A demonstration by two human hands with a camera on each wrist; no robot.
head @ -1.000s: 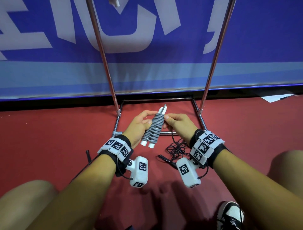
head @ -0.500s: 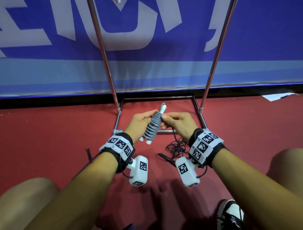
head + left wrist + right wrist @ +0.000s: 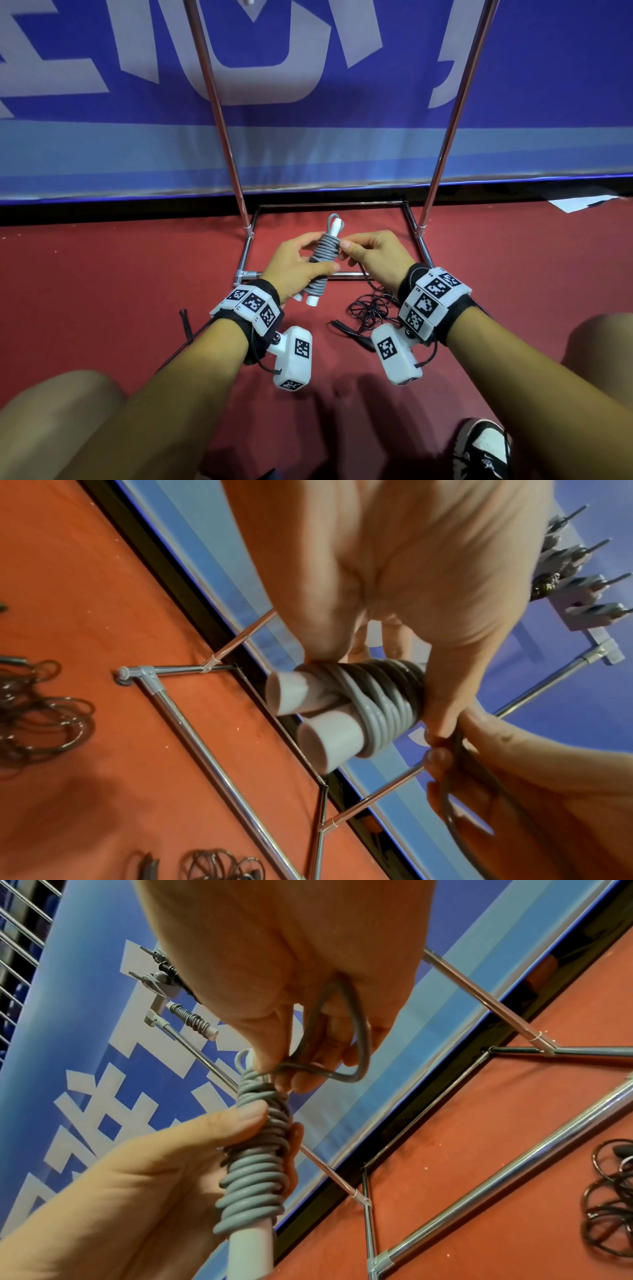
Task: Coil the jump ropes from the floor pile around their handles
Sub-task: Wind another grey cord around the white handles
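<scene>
We hold the grey rope wound around two white plastic handles [image 3: 320, 265] above the red floor [image 3: 102, 291], near the chrome rack base [image 3: 342, 274], its long axis running from us up and away, tilted slightly right. Our left hand [image 3: 291, 270] wraps the coil's middle; our right hand [image 3: 371, 255] pinches the loose grey loop [image 3: 346, 1031] at the far end. Since a second ago, the bundle stands more upright

This looks like a sports hall or gym. The floor [image 3: 102, 291] is red sport flooring, and along the far side stands a long blue banner [image 3: 342, 102] with large white letters. A metal rack [image 3: 442, 150] of chrome tubes stands before it, and tangled black jump ropes [image 3: 371, 308] lie on the floor near it.
</scene>
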